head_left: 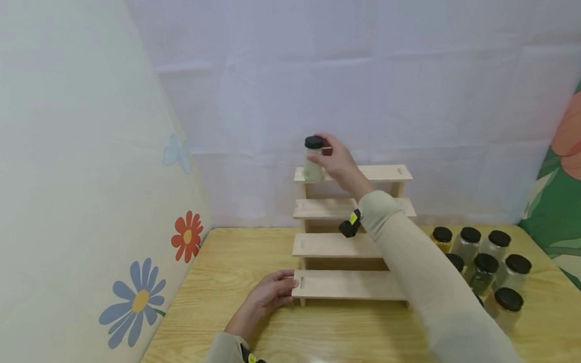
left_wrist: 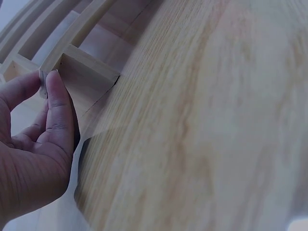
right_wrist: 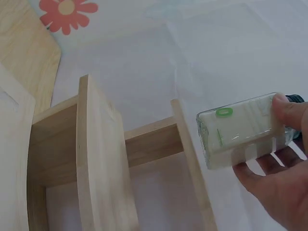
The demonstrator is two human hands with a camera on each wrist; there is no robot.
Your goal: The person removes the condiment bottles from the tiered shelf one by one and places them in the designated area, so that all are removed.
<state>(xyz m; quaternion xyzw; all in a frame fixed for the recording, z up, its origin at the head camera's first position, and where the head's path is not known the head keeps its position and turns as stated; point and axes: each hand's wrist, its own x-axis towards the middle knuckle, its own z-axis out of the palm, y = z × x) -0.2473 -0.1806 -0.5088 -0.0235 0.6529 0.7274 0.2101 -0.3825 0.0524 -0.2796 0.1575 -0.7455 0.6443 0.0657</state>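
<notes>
A four-tier wooden step shelf [head_left: 352, 284] stands on the table. My left hand [head_left: 269, 294] pinches the left end of its lowest board between thumb and finger; the left wrist view shows that board end [left_wrist: 44, 84] between the fingertips. My right hand [head_left: 338, 161] reaches over the lower tiers and grips a clear glass jar [head_left: 312, 170] with a black lid at the left end of the top board [head_left: 374, 173]. In the right wrist view, pale contents and a small green mark show on the jar [right_wrist: 240, 130], whose base is close to the top board's edge.
Several black-lidded jars [head_left: 485, 263] stand on the table [head_left: 245, 252] right of the shelf, partly hidden by the right sleeve [head_left: 433, 283]. A white cloth backdrop [head_left: 249, 97] hangs behind. On the left is a wall [head_left: 68, 157] with painted flowers.
</notes>
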